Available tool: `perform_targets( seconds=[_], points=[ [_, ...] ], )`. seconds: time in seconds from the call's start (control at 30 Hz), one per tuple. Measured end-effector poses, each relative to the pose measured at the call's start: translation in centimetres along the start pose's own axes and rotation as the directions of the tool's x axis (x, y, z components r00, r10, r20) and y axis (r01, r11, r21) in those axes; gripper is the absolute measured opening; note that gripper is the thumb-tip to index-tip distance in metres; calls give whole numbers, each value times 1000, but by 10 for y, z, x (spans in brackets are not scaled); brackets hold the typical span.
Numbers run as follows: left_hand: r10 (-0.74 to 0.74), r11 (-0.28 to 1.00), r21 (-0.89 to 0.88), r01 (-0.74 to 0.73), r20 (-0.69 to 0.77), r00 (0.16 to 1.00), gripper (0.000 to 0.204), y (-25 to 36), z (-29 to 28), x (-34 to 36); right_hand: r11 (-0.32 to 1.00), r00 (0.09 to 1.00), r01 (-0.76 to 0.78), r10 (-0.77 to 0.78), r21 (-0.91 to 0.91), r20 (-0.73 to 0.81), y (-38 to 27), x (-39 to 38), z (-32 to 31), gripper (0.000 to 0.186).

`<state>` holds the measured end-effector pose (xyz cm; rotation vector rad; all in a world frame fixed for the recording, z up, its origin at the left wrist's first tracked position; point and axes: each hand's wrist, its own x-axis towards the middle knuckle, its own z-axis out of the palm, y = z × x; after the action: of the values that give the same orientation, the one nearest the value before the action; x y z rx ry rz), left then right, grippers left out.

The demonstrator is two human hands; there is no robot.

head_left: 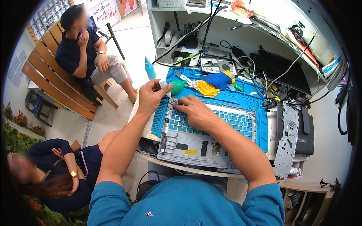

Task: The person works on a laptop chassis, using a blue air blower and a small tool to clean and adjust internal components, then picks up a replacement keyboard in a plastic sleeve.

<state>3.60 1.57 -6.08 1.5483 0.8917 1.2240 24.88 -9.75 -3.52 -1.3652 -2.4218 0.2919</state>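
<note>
My left hand (pixel 152 96) is closed around a small white bottle (pixel 163 83). A white tip points down from it toward the upper left corner of a grey laptop casing (pixel 171 145). Just beyond those fingers is a green bulb-shaped thing (pixel 177 87). My right hand (pixel 198 113) reaches over the casing's key openings, its fingers pressed together at a small metal piece (pixel 174 101) at that same corner. What those fingertips hold is hidden. The casing lies with its keyboard grid away from me, on a blue work mat (pixel 261 130).
A blue bottle (pixel 149 69) stands left of the mat. A blue and yellow cloth (pixel 213 83) lies at its far side. Tools and cables crowd beneath the shelf (pixel 177 15). A perforated metal plate (pixel 287 139) leans at right. Two people sit at left.
</note>
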Motion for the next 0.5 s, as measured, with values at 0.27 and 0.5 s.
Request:
perform_targets(
  seconds=[0.27, 0.5],
  points=[
    [-29, 995, 94, 26, 28, 999, 37, 5, -4, 0, 1000, 1000, -6, 6, -3, 9, -1, 1, -1, 56],
    [-23, 997, 76, 20, 32, 999, 36, 3, -4, 0, 1000, 1000, -13, 13, 6, 12, 0, 0, -1, 55]
  ],
)
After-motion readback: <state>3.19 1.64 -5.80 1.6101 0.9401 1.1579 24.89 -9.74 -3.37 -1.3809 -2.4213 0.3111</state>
